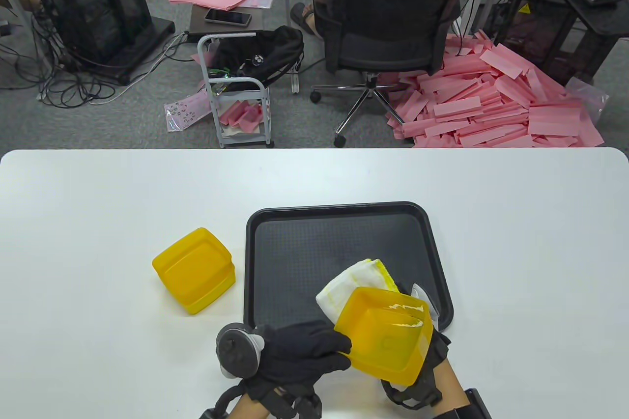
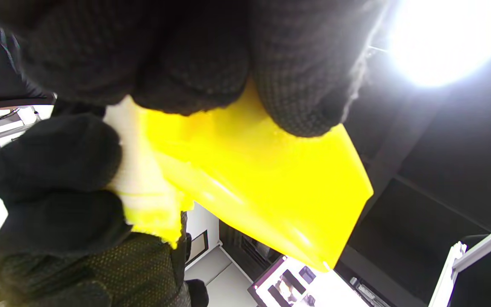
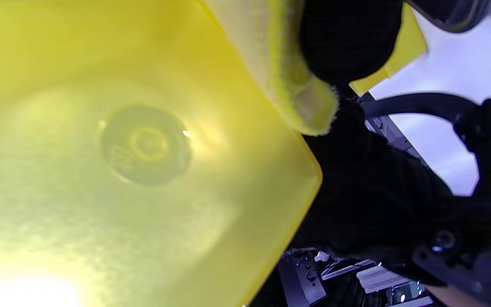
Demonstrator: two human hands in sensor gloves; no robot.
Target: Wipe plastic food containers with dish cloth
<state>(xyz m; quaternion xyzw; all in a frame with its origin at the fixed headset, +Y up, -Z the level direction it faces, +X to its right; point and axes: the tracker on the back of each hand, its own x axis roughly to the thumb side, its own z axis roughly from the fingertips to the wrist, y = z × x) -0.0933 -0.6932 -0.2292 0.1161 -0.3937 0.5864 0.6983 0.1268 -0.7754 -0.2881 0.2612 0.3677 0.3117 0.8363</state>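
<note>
My left hand [image 1: 314, 348] grips the left edge of a translucent yellow container [image 1: 385, 335], held tilted above the near right corner of the black tray [image 1: 304, 242]. My right hand [image 1: 439, 346] is mostly hidden behind the container and presses a white and yellow dish cloth [image 1: 354, 284] against its far side. In the left wrist view gloved fingertips [image 2: 296, 85] clamp the yellow wall [image 2: 262, 179], with the cloth [image 2: 143, 196] beside it. In the right wrist view the container's base [image 3: 143, 145] fills the frame and a gloved finger [image 3: 348, 38] holds the cloth [image 3: 284, 72] on its rim.
More yellow containers [image 1: 194, 269] sit upside down in a stack on the white table [image 1: 98, 203], left of the tray. Beyond the table's far edge are an office chair [image 1: 393, 21], a small cart [image 1: 241, 90] and pink foam strips [image 1: 496, 99] on the floor.
</note>
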